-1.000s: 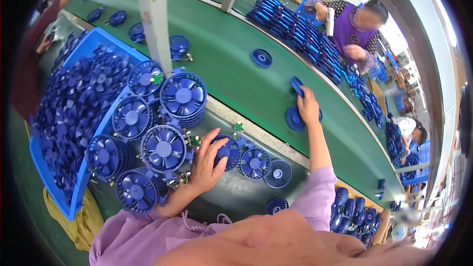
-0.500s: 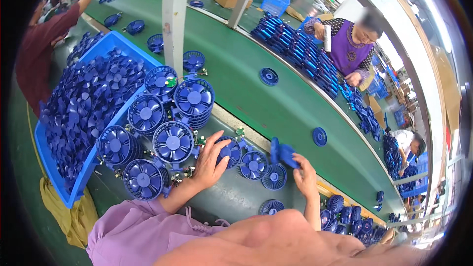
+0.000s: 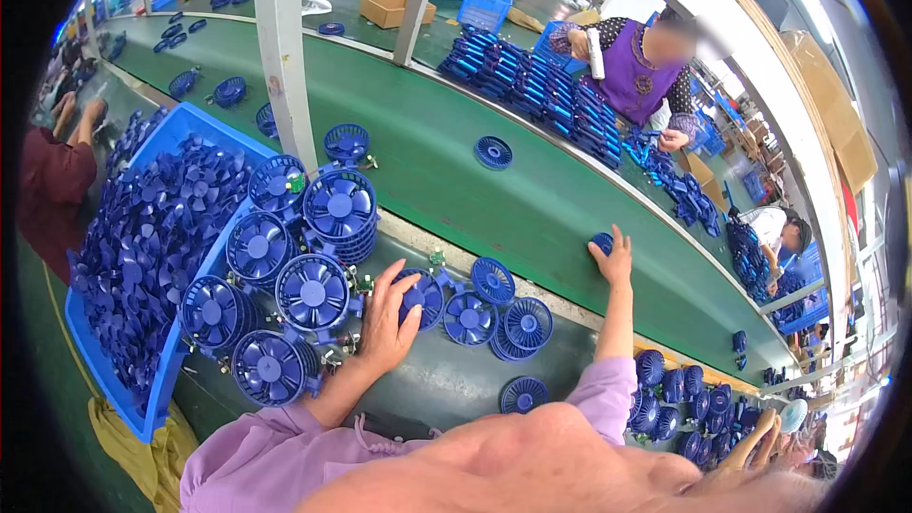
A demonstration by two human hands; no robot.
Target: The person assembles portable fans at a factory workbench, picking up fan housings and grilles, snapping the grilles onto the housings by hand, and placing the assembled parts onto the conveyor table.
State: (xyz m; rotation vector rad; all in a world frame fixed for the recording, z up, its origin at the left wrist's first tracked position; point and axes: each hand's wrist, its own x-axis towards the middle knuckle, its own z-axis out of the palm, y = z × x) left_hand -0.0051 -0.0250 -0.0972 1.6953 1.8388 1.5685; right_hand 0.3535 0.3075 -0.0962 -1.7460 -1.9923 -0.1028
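My left hand (image 3: 388, 318), fingers apart, rests against the side of a blue fan housing with blades (image 3: 425, 296). Out over the green belt, my right hand (image 3: 615, 258) has its fingers stretched at a round blue slotted cover (image 3: 600, 244), which they partly hide. Between my hands lie another bladed fan housing (image 3: 469, 318), a slotted cover (image 3: 492, 279) at its upper edge, and a small stack of covers (image 3: 528, 323). One more cover (image 3: 523, 396) lies closer to me. Stacks of bladed fan housings (image 3: 313, 293) with small circuit boards stand left of my left hand.
A blue crate (image 3: 180, 342) heaped with fan blades stands at the left. A white post (image 3: 282, 57) rises beside the belt (image 3: 418, 199), which carries another cover (image 3: 493, 152). Across it, a person in purple (image 3: 635, 66) works beside piled blue parts. Several fan parts (image 3: 670, 385) lie at right.
My right hand has let go of the blue covers and moved up and right onto the belt. Those covers now lie among the parts before me. My left hand stays by the same fan housing.
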